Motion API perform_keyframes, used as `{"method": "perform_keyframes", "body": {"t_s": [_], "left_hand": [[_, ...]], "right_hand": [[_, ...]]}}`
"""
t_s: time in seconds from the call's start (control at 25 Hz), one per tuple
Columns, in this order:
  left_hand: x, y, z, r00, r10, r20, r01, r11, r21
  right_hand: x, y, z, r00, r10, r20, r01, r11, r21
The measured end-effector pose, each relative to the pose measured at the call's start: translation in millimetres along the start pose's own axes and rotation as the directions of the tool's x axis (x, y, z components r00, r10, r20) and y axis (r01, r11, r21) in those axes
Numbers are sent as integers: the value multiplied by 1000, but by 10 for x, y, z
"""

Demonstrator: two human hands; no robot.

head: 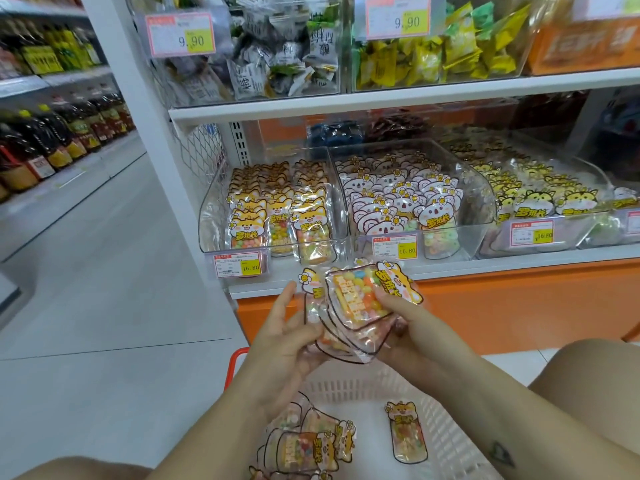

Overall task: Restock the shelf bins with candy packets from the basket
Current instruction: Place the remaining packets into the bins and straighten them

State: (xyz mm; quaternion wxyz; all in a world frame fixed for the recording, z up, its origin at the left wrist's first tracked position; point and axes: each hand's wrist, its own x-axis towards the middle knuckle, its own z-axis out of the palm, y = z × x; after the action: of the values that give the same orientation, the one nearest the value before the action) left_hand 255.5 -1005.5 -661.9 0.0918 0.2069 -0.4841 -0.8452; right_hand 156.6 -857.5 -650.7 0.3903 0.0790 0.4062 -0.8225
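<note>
Both my hands hold a small stack of candy packets (358, 299) with orange fox tops, just below the shelf edge. My left hand (289, 332) supports the stack from the left with thumb and fingers around it. My right hand (403, 318) grips it from the right, thumb on the top packet. Directly above stands the clear left bin (211, 220) filled with matching fox packets. Below my arms is the white basket (446, 434) with several more fox packets (308, 445) and one lone packet (407, 433).
A middle bin (476, 199) holds koala packets and a right bin (554, 199) holds yellow cat packets. Upper shelf bins hold wrapped snacks (284, 60). An aisle of bottles (52, 140) runs along the left. My knees frame the basket.
</note>
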Motion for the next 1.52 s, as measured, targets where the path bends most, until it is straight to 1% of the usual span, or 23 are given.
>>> {"method": "perform_keyframes", "body": {"t_s": [0.08,0.24,0.32,0.4,0.48,0.56,0.64,0.72,0.8,0.84,0.88,0.96,1.0,1.04,1.12,1.2,1.28,1.32,1.36,1.44,1.48,1.52], "left_hand": [[0,34,-7,999,25,-22,-25,999,-30],[-19,143,-5,996,90,-13,-90,996,-18],[-32,151,13,996,89,5,-88,994,-67],[-27,131,7,997,75,14,-73,989,-130],[-40,113,9,998,67,2,-66,988,-141],[-71,90,26,998,62,-22,-64,992,-108],[-106,48,38,999,41,-34,-42,999,-19],[-134,64,48,999,-1,-32,3,999,49],[-172,139,44,998,-67,16,66,997,34],[-191,181,32,995,-83,51,80,995,64],[-193,195,-2,993,-82,79,69,986,154],[-233,195,-43,989,-68,130,12,922,387],[-245,183,-59,989,-39,146,-34,884,465],[-239,157,-78,989,2,147,-77,858,508],[-198,163,-114,986,82,144,-148,827,542],[-100,314,-158,974,166,156,-226,786,575],[35,610,-174,946,260,193,-323,733,599],[115,794,-168,930,304,207,-364,682,634],[240,969,-187,919,334,208,-381,620,686],[526,1299,-201,897,393,203,-402,533,744],[686,1445,-212,886,421,193,-403,496,769],[857,1546,-238,890,424,170,-373,461,805]], "right_hand": [[4,-55,-37,999,-18,36,18,1000,-13],[-5,-101,-109,993,-48,106,50,999,-15],[-23,-117,-122,987,-69,144,77,996,-50],[-22,-110,-126,986,-110,125,119,991,-67],[4,-70,-146,983,-151,103,156,987,-48],[3,-30,-147,986,-148,73,150,989,-16],[0,-11,-161,990,-111,91,113,994,-8],[-18,3,-150,988,-39,153,50,996,-72],[17,15,-141,985,31,167,-5,988,-156],[24,20,-109,986,47,163,-14,980,-201],[33,26,-69,985,51,166,-8,969,-248],[35,41,43,977,43,208,36,932,-360],[30,53,111,970,44,239,63,904,-423],[33,64,172,963,48,266,86,880,-468],[73,60,278,959,27,282,116,870,-480],[127,-15,441,946,-13,324,157,892,-423],[189,-169,678,917,-82,390,252,877,-408],[260,-265,808,902,-120,415,309,851,-425],[354,-362,954,886,-160,435,364,820,-442],[616,-515,1216,868,-234,438,443,763,-470],[769,-572,1329,864,-263,430,468,737,-488],[918,-612,1432,866,-281,414,474,727,-497]]}}
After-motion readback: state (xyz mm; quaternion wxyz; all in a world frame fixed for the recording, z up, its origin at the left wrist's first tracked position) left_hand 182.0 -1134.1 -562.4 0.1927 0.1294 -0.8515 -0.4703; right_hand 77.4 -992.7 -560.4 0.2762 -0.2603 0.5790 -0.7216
